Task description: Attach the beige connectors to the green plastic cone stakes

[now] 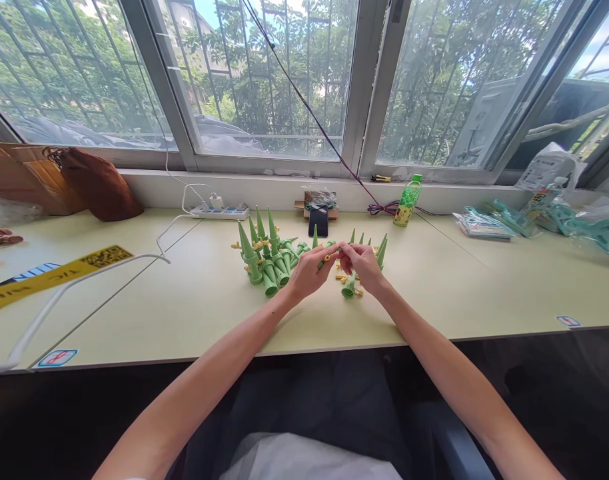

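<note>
Two-handed hold over the tabletop, spikes to either side

We note the left hand (309, 270) closed around a slim green plastic piece (321, 265) with a yellow fitting (328, 257), just above the tabletop (444, 293). The right hand (362, 263) pinches near the piece's far end; fingers hide the exact contact. We judge that one grip steadies while the other does the finer work.

Green conical spikes (249, 257) crowd beside the left hand, several upright on their wide ends, presumably because that base is stable. One loose spike (349, 287) lies below the right hand among yellow pieces (342, 277), probably for short reach. We find the smartphone (318, 221) and drink bottle (407, 202) farther back, apart from the handwork.
</note>
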`<state>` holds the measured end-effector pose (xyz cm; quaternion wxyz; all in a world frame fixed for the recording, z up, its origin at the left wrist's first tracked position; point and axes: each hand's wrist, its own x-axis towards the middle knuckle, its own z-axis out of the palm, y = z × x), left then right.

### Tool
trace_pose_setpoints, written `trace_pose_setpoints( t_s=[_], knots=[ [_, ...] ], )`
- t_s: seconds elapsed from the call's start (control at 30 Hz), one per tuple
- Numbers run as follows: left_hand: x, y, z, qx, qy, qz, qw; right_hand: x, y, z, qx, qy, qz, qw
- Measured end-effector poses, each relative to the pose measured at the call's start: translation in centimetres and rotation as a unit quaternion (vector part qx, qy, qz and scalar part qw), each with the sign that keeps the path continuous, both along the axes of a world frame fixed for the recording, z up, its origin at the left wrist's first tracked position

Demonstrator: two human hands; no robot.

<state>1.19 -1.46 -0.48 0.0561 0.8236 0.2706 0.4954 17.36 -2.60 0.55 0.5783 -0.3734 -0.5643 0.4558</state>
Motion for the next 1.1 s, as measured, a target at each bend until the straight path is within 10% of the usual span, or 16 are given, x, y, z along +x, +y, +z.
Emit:
trace_pose_setpoints(
  t_s=[1.1],
  knots=[
    [0.03,0.03,-0.21,-0.012,-0.013,-0.001,1.000,-0.02,-0.21,0.11,0.002,-0.015,0.008,1.000]
  ],
)
